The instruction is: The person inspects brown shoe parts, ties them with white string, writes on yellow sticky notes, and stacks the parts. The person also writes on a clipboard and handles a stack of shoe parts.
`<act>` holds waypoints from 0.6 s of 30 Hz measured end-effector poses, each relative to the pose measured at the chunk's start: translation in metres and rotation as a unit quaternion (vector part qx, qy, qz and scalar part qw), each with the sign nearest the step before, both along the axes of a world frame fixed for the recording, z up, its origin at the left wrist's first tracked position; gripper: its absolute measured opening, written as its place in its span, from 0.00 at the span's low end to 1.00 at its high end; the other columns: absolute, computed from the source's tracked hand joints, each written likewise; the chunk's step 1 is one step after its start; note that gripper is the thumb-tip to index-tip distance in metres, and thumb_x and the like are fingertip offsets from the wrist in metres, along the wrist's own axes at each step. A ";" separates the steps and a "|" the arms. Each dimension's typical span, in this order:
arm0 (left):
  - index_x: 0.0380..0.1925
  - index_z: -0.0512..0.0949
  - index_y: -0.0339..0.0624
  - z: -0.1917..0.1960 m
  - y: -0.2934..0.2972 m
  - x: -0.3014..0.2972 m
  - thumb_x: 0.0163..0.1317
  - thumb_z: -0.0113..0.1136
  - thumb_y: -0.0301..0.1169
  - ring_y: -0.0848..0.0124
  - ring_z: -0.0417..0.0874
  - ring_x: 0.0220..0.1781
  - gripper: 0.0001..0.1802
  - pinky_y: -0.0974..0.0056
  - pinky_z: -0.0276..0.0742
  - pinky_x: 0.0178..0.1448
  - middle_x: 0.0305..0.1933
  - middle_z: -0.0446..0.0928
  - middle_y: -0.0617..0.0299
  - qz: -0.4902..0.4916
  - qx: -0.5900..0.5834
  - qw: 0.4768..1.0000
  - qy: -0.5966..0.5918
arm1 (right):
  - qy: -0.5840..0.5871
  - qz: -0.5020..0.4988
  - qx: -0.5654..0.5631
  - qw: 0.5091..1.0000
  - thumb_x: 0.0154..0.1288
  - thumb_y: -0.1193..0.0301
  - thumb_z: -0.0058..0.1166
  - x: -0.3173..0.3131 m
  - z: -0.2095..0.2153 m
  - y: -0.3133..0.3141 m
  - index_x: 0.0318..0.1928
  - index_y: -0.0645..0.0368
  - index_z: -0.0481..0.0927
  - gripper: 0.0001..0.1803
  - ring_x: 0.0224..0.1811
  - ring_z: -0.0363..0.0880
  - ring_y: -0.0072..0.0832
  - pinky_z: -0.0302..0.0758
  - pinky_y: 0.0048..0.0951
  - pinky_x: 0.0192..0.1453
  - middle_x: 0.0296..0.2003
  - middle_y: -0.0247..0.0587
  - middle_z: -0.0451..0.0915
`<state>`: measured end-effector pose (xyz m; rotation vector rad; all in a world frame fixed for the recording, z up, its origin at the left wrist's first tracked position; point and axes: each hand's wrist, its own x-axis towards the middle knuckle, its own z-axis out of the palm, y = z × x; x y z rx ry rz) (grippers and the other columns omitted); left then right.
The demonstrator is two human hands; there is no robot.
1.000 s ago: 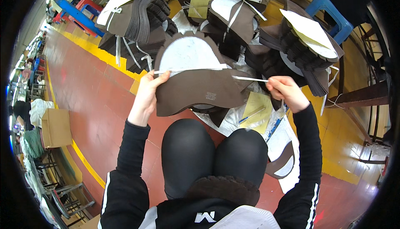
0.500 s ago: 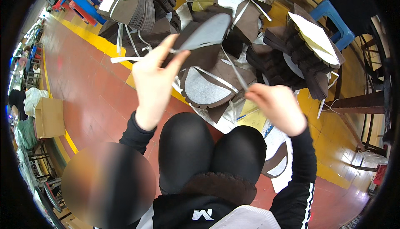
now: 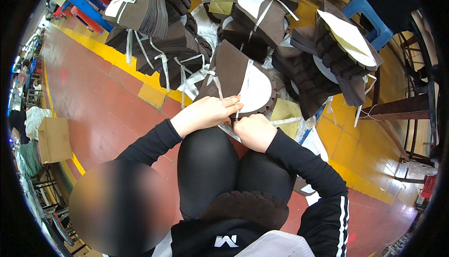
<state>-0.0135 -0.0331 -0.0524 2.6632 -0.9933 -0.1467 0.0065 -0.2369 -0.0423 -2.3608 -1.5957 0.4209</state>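
A bundle of dark brown cut pieces [image 3: 227, 65] with a white rounded patch [image 3: 256, 91] lies just beyond my knees. A white tie strip [image 3: 246, 80] runs across it towards its near edge. My left hand [image 3: 208, 112] rests at that near edge, its fingers pinched on the strip. Against it, my right hand [image 3: 255, 131] is closed, knuckles up, at the strip's lower end; its fingertips are mostly hidden. Another brown piece with a scalloped edge [image 3: 245, 210] lies across my lap.
Tied brown stacks stand at the left [image 3: 161, 11], back [image 3: 262, 16] and right [image 3: 346, 41]. A yellow card [image 3: 285, 112] lies right of the bundle. Beyond are a blue stool [image 3: 369, 18] and red stools [image 3: 89, 16]. A cardboard box [image 3: 54, 139] stands far left on the tiled floor.
My left hand has come down and right from the raised bundle, which now lies before my knees. My right hand has moved left, and both hands now meet at the bundle's near edge.
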 end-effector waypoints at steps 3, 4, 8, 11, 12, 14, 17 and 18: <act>0.60 0.71 0.38 -0.005 -0.001 0.001 0.53 0.66 0.33 0.60 0.80 0.57 0.33 0.61 0.81 0.52 0.66 0.70 0.49 0.013 -0.015 1.000 0.022 | 0.015 0.023 -0.003 1.000 0.50 0.74 0.53 0.002 0.000 0.002 0.24 0.64 0.80 0.06 0.26 0.84 0.43 0.80 0.40 0.33 0.22 0.49 0.81; 0.60 0.71 0.37 -0.004 -0.002 0.001 0.53 0.66 0.33 0.60 0.80 0.58 0.33 0.61 0.81 0.53 0.66 0.70 0.49 0.018 -0.018 0.999 0.025 | 0.026 0.033 -0.008 0.999 0.50 0.74 0.54 0.003 0.002 0.003 0.23 0.65 0.80 0.06 0.26 0.84 0.43 0.80 0.40 0.33 0.22 0.50 0.81; 0.55 0.73 0.32 -0.012 -0.001 0.003 0.54 0.65 0.33 0.56 0.84 0.50 0.28 0.59 0.82 0.50 0.63 0.72 0.45 -0.002 -0.079 0.997 -0.022 | 0.048 0.057 -0.012 0.997 0.48 0.73 0.55 0.004 0.004 0.008 0.22 0.65 0.79 0.07 0.25 0.84 0.44 0.80 0.40 0.33 0.20 0.50 0.80; 0.54 0.74 0.31 -0.011 -0.004 0.005 0.54 0.64 0.30 0.56 0.83 0.52 0.27 0.59 0.81 0.52 0.62 0.72 0.43 0.006 -0.121 0.993 -0.002 | 0.052 0.063 -0.001 0.997 0.46 0.72 0.56 0.004 0.006 0.010 0.21 0.65 0.79 0.07 0.23 0.83 0.44 0.80 0.40 0.31 0.19 0.49 0.79; 0.54 0.74 0.31 -0.011 -0.004 0.005 0.53 0.64 0.29 0.56 0.83 0.52 0.26 0.59 0.81 0.53 0.61 0.73 0.43 0.009 -0.125 0.992 -0.009 | 0.052 0.065 0.003 0.996 0.46 0.72 0.56 0.004 0.008 0.010 0.21 0.65 0.79 0.07 0.23 0.83 0.44 0.79 0.40 0.31 0.18 0.49 0.79; 0.52 0.75 0.31 -0.014 -0.005 0.004 0.53 0.64 0.27 0.56 0.83 0.53 0.25 0.59 0.81 0.54 0.60 0.74 0.43 0.015 -0.133 0.991 -0.023 | 0.061 0.079 0.005 0.995 0.45 0.72 0.57 0.005 0.009 0.013 0.20 0.65 0.79 0.08 0.22 0.83 0.44 0.79 0.40 0.30 0.18 0.49 0.79; 0.51 0.77 0.33 -0.018 -0.005 0.004 0.55 0.61 0.25 0.58 0.83 0.53 0.21 0.60 0.81 0.55 0.57 0.76 0.44 0.016 -0.151 0.988 -0.019 | 0.065 0.076 -0.009 0.995 0.44 0.71 0.57 0.004 0.010 0.013 0.20 0.64 0.79 0.08 0.22 0.82 0.44 0.79 0.40 0.30 0.17 0.48 0.78; 0.51 0.77 0.33 -0.015 -0.004 0.004 0.53 0.62 0.25 0.59 0.82 0.55 0.23 0.61 0.80 0.57 0.57 0.76 0.45 0.013 -0.141 0.990 0.000 | 0.064 0.073 -0.013 0.995 0.44 0.71 0.56 0.004 0.011 0.013 0.20 0.64 0.80 0.07 0.22 0.82 0.44 0.79 0.40 0.30 0.17 0.48 0.78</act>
